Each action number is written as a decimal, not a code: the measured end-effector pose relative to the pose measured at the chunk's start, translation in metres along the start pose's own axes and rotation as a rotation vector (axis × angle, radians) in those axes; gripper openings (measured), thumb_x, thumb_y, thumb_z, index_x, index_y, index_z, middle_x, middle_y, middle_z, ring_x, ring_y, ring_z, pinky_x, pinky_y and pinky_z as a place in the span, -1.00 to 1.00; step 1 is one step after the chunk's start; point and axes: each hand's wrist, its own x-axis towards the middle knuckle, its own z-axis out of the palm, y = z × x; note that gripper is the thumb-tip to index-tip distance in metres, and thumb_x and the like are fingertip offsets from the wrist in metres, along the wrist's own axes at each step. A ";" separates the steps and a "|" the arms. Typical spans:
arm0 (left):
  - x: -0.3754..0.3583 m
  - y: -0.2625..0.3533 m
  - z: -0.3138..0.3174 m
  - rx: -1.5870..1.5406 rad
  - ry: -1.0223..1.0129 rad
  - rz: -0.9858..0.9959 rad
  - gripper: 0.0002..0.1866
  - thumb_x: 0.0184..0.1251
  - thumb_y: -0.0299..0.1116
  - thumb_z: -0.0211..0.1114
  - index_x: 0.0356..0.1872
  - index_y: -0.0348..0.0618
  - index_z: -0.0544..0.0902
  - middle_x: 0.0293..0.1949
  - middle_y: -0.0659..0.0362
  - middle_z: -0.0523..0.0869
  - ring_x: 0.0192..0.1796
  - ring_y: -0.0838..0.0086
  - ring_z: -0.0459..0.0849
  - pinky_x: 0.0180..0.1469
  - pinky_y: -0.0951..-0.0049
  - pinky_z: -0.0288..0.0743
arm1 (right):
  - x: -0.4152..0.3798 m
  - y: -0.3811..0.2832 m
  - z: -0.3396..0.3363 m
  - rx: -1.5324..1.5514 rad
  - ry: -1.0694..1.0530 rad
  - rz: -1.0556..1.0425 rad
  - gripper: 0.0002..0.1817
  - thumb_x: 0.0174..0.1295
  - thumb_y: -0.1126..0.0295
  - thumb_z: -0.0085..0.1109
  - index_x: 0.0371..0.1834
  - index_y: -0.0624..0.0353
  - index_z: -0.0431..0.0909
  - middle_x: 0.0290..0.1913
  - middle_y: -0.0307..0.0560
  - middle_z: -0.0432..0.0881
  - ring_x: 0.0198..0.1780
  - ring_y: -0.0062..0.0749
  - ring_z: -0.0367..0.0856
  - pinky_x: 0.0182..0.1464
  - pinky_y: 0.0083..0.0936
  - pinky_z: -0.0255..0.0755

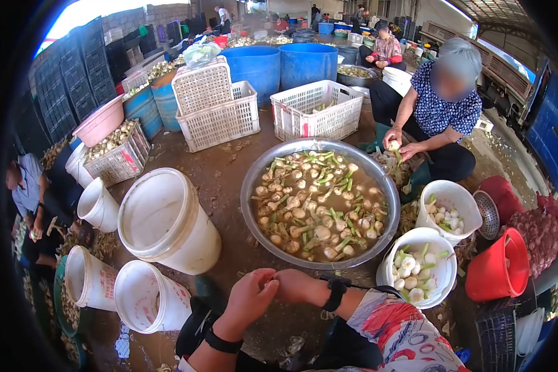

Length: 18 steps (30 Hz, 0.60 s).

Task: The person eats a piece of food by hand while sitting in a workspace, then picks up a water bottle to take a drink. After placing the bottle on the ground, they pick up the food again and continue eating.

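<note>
Both hands meet just in front of the large metal basin, close to its near rim. My left hand is closed, its fingers curled and the thumb bent over. Pressed against it, my right hand is closed too; whatever lies between the fingers, if anything, is hidden. Brownish water fills the basin, and many garlic bulbs with short green stems float in it. To the right of my right hand, a white bucket holds peeled white bulbs with green stems.
A co-worker sits across at the right, holding a bulb; another person works at the left. White buckets stand on the left, a red bucket on the right. White crates and blue barrels stand behind the basin.
</note>
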 end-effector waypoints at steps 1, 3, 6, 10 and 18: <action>0.000 0.002 0.000 -0.002 -0.002 0.001 -0.68 0.12 -0.32 0.17 -0.14 -0.30 0.53 -0.28 0.04 0.65 -0.21 0.40 0.63 -0.14 0.48 0.47 | -0.001 0.000 0.000 0.011 0.020 -0.028 -0.84 -0.01 0.36 0.00 -0.39 0.13 0.51 -0.39 0.07 0.58 -0.26 0.00 0.52 -0.26 -0.25 0.38; 0.000 0.006 -0.002 -0.007 -0.019 -0.029 -0.68 0.12 -0.31 0.18 -0.13 -0.29 0.53 -0.27 0.04 0.65 -0.20 0.38 0.63 -0.13 0.47 0.46 | -0.002 0.001 0.000 0.020 0.042 -0.057 -0.84 -0.01 0.37 0.00 -0.39 0.14 0.51 -0.39 0.07 0.58 -0.26 0.00 0.52 -0.26 -0.25 0.38; 0.000 0.005 -0.001 -0.021 -0.016 -0.018 -0.68 0.11 -0.31 0.18 -0.14 -0.29 0.53 -0.27 0.03 0.65 -0.19 0.37 0.63 -0.13 0.46 0.46 | -0.001 0.002 0.003 0.043 0.064 -0.046 -0.85 0.00 0.37 -0.01 -0.39 0.13 0.51 -0.39 0.07 0.58 -0.27 0.00 0.52 -0.26 -0.24 0.38; 0.000 0.003 -0.001 -0.016 -0.014 -0.020 -0.67 0.11 -0.31 0.18 -0.14 -0.29 0.53 -0.27 0.03 0.65 -0.19 0.37 0.63 -0.13 0.46 0.46 | -0.001 0.000 0.001 0.023 0.036 -0.030 -0.84 0.02 0.35 -0.03 -0.40 0.13 0.51 -0.39 0.08 0.58 -0.26 -0.01 0.53 -0.26 -0.25 0.38; 0.000 0.003 0.002 -0.038 0.015 -0.009 -0.67 0.07 -0.25 0.16 -0.19 -0.26 0.56 -0.30 -0.01 0.62 -0.19 0.20 0.59 -0.13 0.37 0.43 | -0.001 0.006 0.005 -0.006 0.046 -0.024 -0.76 0.08 0.17 0.02 -0.42 0.10 0.55 -0.42 0.04 0.59 -0.30 -0.04 0.55 -0.28 -0.26 0.39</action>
